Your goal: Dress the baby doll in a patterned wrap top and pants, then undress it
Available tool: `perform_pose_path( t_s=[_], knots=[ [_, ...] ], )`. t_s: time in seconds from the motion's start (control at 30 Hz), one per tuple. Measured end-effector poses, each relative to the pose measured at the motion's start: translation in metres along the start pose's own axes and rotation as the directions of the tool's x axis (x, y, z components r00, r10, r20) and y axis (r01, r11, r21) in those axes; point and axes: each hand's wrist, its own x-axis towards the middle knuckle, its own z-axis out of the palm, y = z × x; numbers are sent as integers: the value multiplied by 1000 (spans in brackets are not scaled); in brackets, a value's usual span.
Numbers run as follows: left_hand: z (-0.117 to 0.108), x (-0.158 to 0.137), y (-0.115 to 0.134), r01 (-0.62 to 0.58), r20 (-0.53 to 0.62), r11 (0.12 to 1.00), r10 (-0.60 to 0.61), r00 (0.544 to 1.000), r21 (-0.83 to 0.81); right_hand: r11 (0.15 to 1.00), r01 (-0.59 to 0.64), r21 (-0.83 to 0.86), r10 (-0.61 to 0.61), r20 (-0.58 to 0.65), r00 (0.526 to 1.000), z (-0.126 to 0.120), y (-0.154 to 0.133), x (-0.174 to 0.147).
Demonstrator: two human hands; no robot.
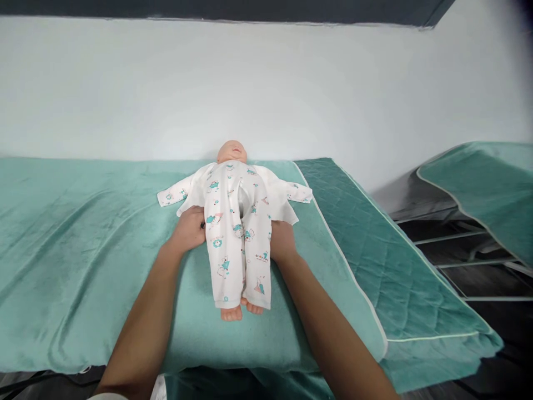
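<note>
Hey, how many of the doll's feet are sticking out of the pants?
2: one foot at the picture-left cuff, the other foot at the picture-right cuff.

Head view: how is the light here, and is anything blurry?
In the head view, soft light leaves the wall pale, without harsh glare; the head view also shows shadow beside the right forearm and on the wall near the far-right cover; the head view's upper right edge blurs dark, while the clothes look fairly sharp.
</note>
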Motion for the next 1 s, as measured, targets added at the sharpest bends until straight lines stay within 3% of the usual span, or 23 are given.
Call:
perform_pose_path(
  t_s=[0.23,0.43,0.53,0.67,0.73,0.83,0.93,1.0],
  knots=[
    [1,1,-4,63,131,995,-73,989,80,992,-119,49,121,-38,992,0,3,-2],
    [-1,0,-1,128,149,992,-128,981,11,991,-99,92,106,-76,991,2,6,-2],
    [0,1,-1,166,123,985,-171,978,50,989,-100,105,109,-85,990,3,6,-3],
    [2,2,-6,230,-39,963,-227,973,144,974,-108,201,141,-155,978,4,5,-5],
    [2,2,-9,285,-145,946,-263,954,156,938,-135,319,215,-232,949,7,8,-4],
    [0,2,-15,402,-283,902,-348,894,159,869,-164,468,361,-372,855,14,21,0],
    [-1,1,-20,496,-336,840,-412,847,220,856,-177,486,429,-476,768,23,42,6],
    [-1,0,-22,559,-350,784,-461,816,271,844,-232,484,468,-452,759,26,56,10]
  ],
)
